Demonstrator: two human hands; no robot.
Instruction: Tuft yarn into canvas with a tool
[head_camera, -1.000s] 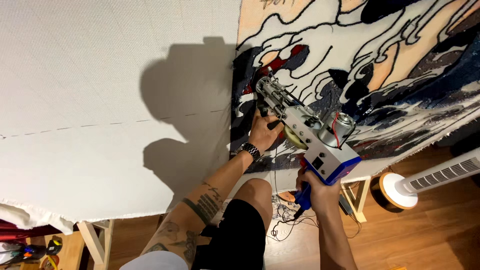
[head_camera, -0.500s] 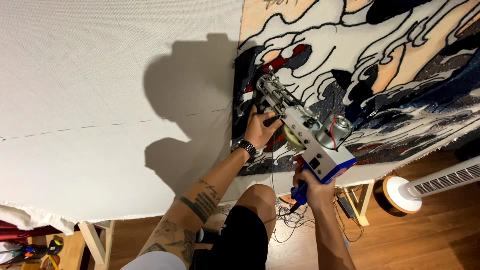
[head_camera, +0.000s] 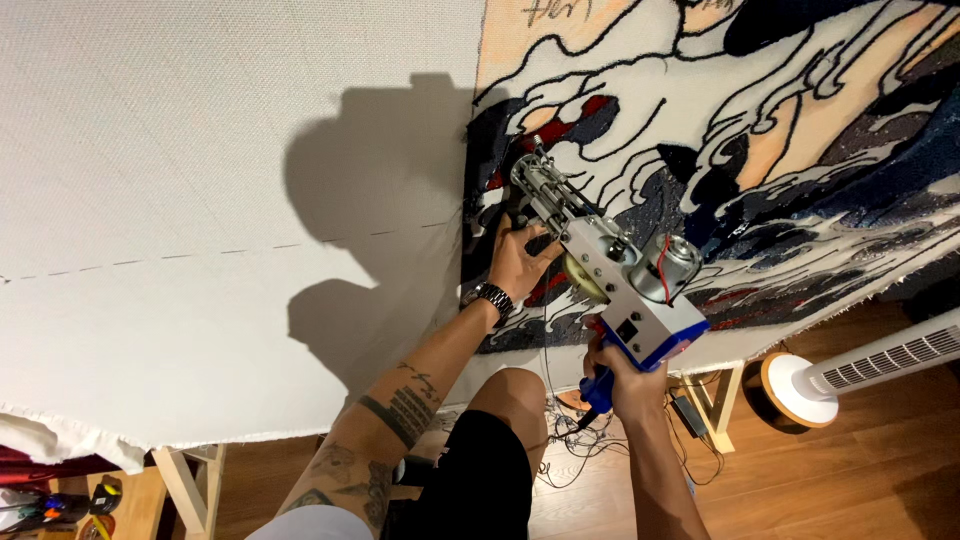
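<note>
Diagonally, the tufting gun (head_camera: 600, 265) runs needle-up-left into the tufted cloth (head_camera: 800, 150), left hand (head_camera: 520, 262) gripping its front handle, right hand (head_camera: 625, 375) clenched round the blue rear grip.

A single head-worn camera looks steeply down along the stretched canvas (head_camera: 200, 200), close above it.
</note>
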